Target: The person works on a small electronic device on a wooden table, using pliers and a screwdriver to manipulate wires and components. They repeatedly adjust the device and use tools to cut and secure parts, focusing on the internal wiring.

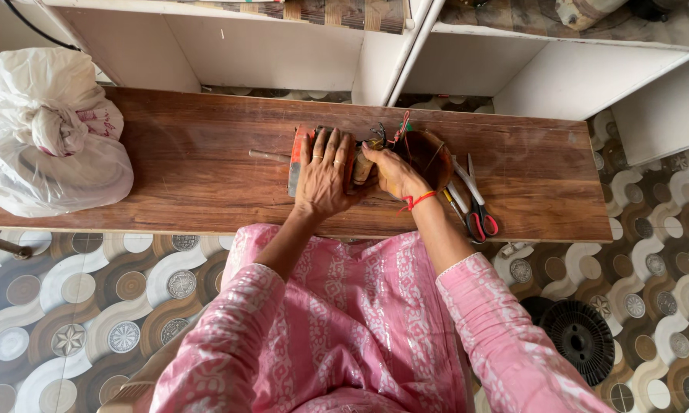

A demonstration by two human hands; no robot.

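My left hand lies flat, fingers spread, on a small red and orange tool block on the long wooden board. A thin metal rod sticks out to the left of the block. My right hand, with a red thread on its wrist, is curled around a short brown cylindrical piece next to the block. Just beyond it stands a round dark wooden bowl with thin wires and red thread at its rim.
Red-handled scissors and a yellow-handled tool lie right of the bowl. A knotted white plastic bag sits at the board's left end. White shelving stands behind. A black round disc lies on the patterned tile floor.
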